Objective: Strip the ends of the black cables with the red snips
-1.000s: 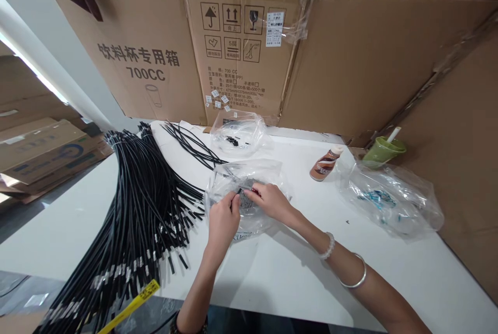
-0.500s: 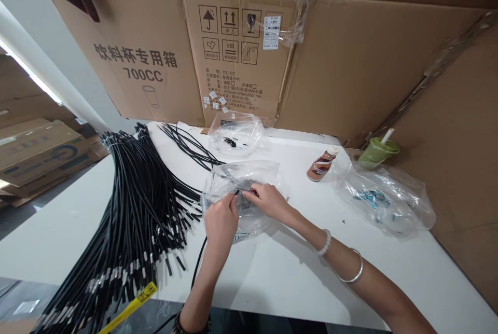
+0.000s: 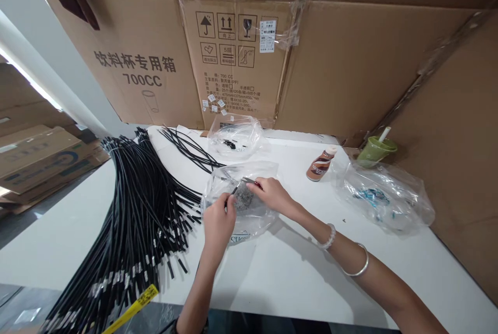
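My left hand (image 3: 218, 220) is closed, thumb and fingers pinching a black cable (image 3: 234, 190) whose end points up and to the right. Held in my closed right hand (image 3: 272, 195) is a small red-handled metal tool (image 3: 248, 180); its exact kind is too small to make out. The metal part of this tool comes up to the cable's tip, and whether they touch I cannot tell. Below both hands lies a clear plastic bag (image 3: 259, 222) with a heap of small grey bits (image 3: 244, 198) in it.
A large bundle of black cables (image 3: 134, 209) covers the table's left side, with a yellow tag (image 3: 136, 305). Behind lie loose cables (image 3: 190, 150) and a bag of small black parts (image 3: 249, 134). To the right stand a bottle (image 3: 319, 165), a green cup (image 3: 375, 151) and another bag (image 3: 389, 202).
My hands were closer together, near the cable's tip. Now my left hand sits slightly lower and left, the right slightly higher, and more of the cable end and the metal tool shows.
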`<action>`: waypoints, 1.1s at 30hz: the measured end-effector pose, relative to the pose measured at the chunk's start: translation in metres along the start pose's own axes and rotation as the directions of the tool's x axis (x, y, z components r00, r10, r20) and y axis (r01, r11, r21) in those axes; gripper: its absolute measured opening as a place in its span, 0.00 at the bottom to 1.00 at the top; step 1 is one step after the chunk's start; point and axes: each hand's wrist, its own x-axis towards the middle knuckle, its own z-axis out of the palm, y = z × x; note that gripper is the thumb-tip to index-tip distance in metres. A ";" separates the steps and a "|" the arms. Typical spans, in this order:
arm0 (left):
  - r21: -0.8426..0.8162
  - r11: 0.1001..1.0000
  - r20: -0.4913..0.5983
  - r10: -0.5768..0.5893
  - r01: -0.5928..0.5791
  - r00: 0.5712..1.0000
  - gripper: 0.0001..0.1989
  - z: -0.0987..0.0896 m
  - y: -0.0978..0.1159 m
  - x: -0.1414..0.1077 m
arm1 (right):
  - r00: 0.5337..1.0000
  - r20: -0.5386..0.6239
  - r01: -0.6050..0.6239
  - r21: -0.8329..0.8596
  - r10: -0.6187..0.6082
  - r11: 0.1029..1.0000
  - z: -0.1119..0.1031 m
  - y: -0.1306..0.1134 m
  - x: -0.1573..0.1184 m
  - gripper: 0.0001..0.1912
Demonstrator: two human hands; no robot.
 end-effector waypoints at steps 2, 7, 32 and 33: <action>-0.179 0.981 0.164 -0.039 0.068 0.986 0.17 -0.008 0.000 0.006 | 0.999 -0.030 -0.010 0.043 0.011 0.999 -0.003 0.003 -0.003 0.23; -0.495 0.815 0.546 0.023 0.300 0.838 0.19 -0.034 0.001 0.007 | 0.997 -0.071 0.034 0.162 -0.023 0.986 -0.007 0.002 -0.012 0.25; -0.468 0.866 0.010 -0.197 0.178 0.980 0.25 0.012 0.002 -0.030 | 0.964 0.161 0.197 0.097 -0.210 0.976 -0.023 -0.010 -0.003 0.22; -0.432 0.886 -0.004 -0.189 0.169 0.982 0.25 0.012 0.002 -0.030 | 0.964 0.164 0.196 0.100 -0.210 0.976 -0.021 -0.009 -0.002 0.23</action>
